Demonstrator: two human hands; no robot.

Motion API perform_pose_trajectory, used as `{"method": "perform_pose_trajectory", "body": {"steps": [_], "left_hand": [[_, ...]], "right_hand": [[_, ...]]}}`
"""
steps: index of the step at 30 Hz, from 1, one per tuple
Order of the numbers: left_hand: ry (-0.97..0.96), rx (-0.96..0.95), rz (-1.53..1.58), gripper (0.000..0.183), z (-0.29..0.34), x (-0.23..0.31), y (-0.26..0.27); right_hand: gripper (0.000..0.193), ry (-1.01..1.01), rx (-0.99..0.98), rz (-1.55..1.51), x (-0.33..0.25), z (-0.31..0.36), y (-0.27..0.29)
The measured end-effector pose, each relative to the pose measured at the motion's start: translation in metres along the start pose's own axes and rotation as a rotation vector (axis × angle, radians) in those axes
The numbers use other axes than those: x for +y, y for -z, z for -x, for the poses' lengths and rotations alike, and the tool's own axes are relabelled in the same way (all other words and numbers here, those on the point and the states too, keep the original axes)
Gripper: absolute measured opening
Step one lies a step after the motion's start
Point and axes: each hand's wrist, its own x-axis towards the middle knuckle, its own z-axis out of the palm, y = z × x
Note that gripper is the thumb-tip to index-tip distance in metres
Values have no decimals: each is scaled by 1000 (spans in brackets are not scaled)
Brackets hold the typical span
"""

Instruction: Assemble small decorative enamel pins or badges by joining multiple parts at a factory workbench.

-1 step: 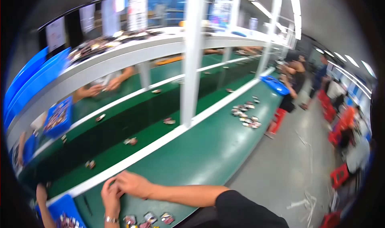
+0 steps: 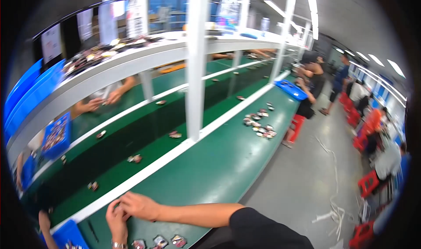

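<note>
small parts (image 2: 160,241), silvery and dark, lie in the head view at the lower edge of the green worktop (image 2: 197,172), beside the person's left wrist, probably kept there for a short reach. the left hand (image 2: 116,220) and the right hand (image 2: 140,206) are together over the worktop, fingertips meeting near the white rail (image 2: 160,162). they hide whatever may be between them, so i cannot tell if either is clamped on a part. bringing the fingers together like this would suit steadying something tiny from two sides. a thin dark tool (image 2: 93,231) rests to the left of the left hand, likely placed within easy grasp. beyond it, a blue bin (image 2: 73,230) holds more pieces, its walls presumably stopping them from scattering. another person's forearm (image 2: 46,226) is next to that bin. past the rail, parts on the green belt (image 2: 118,173) sit well apart, perhaps so each can be picked singly. farther along the worktop, a loose cluster of parts (image 2: 261,125) lies near a blue tray (image 2: 290,90).
</note>
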Motion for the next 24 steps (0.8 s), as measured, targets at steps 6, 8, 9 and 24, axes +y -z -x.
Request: {"method": "perform_pose_trajectory", "body": {"steps": [6, 8, 9, 24], "left_hand": [[-83, 24, 3, 28, 4, 1, 4], [-51, 40, -86, 32, 20, 30, -18], [-67, 46, -121, 29, 18, 28, -16], [-183, -13, -304, 22, 9, 5, -1]], "right_hand": [[25, -148, 53, -137, -15, 0, -2], [17, -179, 67, -220, -14, 1, -3], [15, -226, 111, -324, -16, 0, 0], [19, -808, -37, -844, -14, -12, 17]]}}
